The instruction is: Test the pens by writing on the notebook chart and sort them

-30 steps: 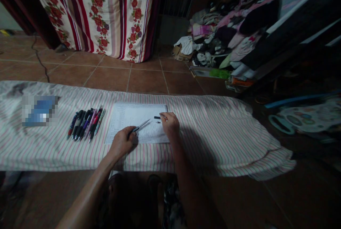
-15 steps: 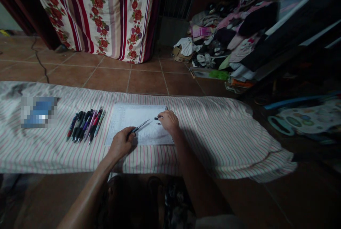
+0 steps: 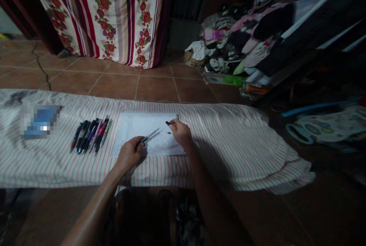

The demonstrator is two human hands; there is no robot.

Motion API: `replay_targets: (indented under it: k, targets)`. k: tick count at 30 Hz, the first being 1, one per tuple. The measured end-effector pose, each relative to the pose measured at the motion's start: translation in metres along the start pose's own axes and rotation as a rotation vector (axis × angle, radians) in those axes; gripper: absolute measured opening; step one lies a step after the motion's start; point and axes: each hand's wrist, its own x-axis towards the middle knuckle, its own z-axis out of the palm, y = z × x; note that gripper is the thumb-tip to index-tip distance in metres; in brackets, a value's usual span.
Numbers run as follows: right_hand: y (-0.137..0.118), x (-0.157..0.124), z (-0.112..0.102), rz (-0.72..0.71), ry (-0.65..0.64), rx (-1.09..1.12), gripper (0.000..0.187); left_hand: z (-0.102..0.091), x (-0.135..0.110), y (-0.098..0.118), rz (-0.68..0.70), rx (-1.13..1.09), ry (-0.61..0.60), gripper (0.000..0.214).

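My left hand (image 3: pixel 132 151) is closed around a dark, slim pen part (image 3: pixel 150 135), whose thin end points up and right over the page. In the fingers of my right hand (image 3: pixel 180 131) is a short black pen piece (image 3: pixel 167 123), held just above the paper. A small dark pointed piece (image 3: pixel 169 132) lies on the open spiral notebook (image 3: pixel 140 120), below my right fingertips. Both hands are over this notebook, apart from each other. Whether the left-hand part is a whole pen or only its inside cannot be made out.
Several pens (image 3: pixel 90 135) lie side by side left of the notebook. Further left is a blurred-out blue rectangle (image 3: pixel 41 121). A striped cloth (image 3: pixel 237 147) covers the long surface. Beyond it are a tiled floor (image 3: pixel 156 84), a floral curtain (image 3: pixel 120 21) and piled clothes (image 3: pixel 240 36).
My right hand has tilted slightly, and the black piece in it has risen and turned a little. My left hand keeps its hold nearly still. The view has shifted slightly.
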Motion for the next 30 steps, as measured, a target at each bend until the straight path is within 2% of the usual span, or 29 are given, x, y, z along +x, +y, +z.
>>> replay_targets:
  k: [6, 10, 13, 16, 23, 30]
  targets:
    - [-0.011, -0.024, 0.002, 0.291, 0.029, 0.731, 0.022, 0.0, 0.0, 0.0, 0.007, -0.009, -0.004, 0.04]
    - [-0.019, -0.04, -0.002, 0.346, 0.078, 1.019, 0.029, 0.001, 0.0, -0.001, 0.01, -0.032, -0.006, 0.039]
    - [-0.021, -0.046, -0.005, 0.323, 0.048, 1.176, 0.034, 0.003, 0.0, -0.002, 0.014, -0.059, 0.002, 0.037]
    - [-0.019, -0.048, -0.005, 0.28, 0.048, 1.223, 0.036, 0.004, 0.0, -0.002, 0.007, -0.074, 0.014, 0.037]
    - [-0.014, -0.049, 0.0, 0.215, 0.115, 1.037, 0.029, 0.006, 0.0, -0.004, 0.02, -0.086, 0.007, 0.042]
    - [-0.013, -0.049, 0.005, 0.31, 0.1, 1.186, 0.032, 0.011, -0.001, -0.004, 0.048, -0.098, -0.028, 0.04]
